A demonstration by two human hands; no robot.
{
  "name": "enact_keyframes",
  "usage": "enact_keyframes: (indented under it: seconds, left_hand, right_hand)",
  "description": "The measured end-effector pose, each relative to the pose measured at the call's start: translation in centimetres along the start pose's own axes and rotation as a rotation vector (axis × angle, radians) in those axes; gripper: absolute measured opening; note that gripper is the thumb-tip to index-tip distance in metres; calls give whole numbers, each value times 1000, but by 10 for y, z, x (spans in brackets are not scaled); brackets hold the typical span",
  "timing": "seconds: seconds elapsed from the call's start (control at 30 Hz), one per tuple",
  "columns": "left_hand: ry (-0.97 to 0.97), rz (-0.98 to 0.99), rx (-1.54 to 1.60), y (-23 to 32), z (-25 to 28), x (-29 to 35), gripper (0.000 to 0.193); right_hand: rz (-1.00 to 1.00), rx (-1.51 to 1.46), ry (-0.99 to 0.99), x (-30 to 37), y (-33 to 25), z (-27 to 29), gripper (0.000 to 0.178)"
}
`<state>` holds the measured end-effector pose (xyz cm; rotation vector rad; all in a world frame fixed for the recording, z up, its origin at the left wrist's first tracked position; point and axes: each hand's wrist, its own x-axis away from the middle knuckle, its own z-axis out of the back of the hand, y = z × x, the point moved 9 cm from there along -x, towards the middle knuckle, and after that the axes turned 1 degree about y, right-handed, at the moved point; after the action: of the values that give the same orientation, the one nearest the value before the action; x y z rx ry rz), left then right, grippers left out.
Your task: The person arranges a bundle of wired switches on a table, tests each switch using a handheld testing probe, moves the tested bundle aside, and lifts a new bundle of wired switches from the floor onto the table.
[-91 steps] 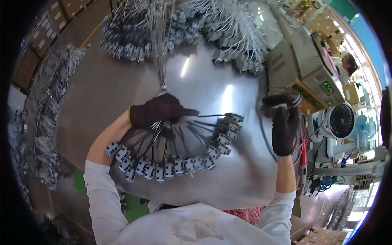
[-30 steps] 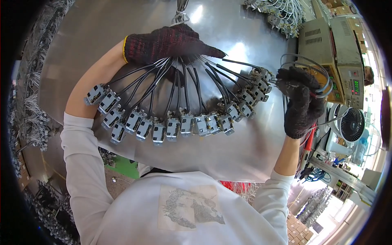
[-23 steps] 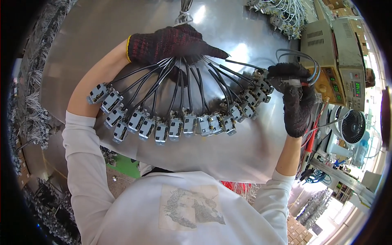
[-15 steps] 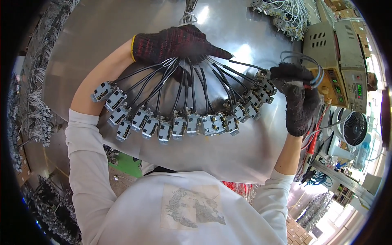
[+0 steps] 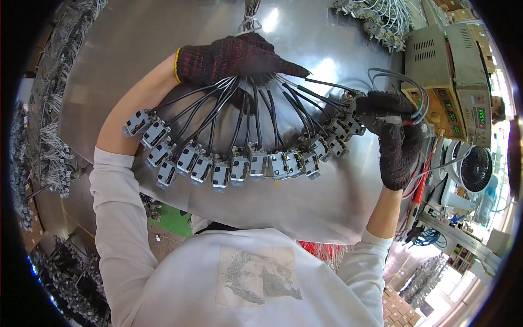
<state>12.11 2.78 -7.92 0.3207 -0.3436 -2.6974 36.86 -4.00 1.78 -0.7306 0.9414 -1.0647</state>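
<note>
My left hand [image 5: 245, 57], in a dark red and black knit glove, is closed round a bundle of cables. Their black ends [image 5: 237, 122] fan out below it. Each cable ends in a small metal-cased connector [image 5: 220, 174], and several of these lie in an arc on the metal tabletop. At the arc's right end, my right hand [image 5: 393, 133], in a dark glove, is closed on a small wired test piece [image 5: 407, 122]. Grey wires loop up from that piece. Its tip is hidden by the fingers, close to the last connectors [image 5: 355, 126].
The shiny metal tabletop [image 5: 305, 210] lies under the cables. Bench instruments [image 5: 449, 103] with green lit displays stand at the right, beside a small black fan [image 5: 473, 169]. More white-cabled connectors [image 5: 376, 27] lie at the far right. Hanging cable bundles [image 5: 52, 125] line the left side.
My right hand has moved slightly left and down, closer to the connectors at the right end, with the wired test piece in it. My left hand has stayed in place.
</note>
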Motion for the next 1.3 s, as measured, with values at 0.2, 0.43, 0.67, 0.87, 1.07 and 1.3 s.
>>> enact_keyframes:
  seconds: [0.2,0.43,0.67,0.87,1.07,1.3]
  left_hand:
    - [130,-139,111,14,17,0,99]
    - [-65,38,69,3,1,3,105]
    - [-25,19,89,10,15,-1,71]
    - [25,9,129,7,11,1,70]
    - [128,-84,118,8,22,1,78]
    - [197,-105,124,9,27,1,91]
  right_hand:
    - [101,-59,105,11,-3,13,51]
    - [-69,60,94,9,7,3,53]
    - [-18,16,63,9,13,6,52]
    - [93,-159,186,14,-25,-3,37]
    - [59,-188,160,12,-7,-18,33]
    - [17,-104,142,10,-15,0,32]
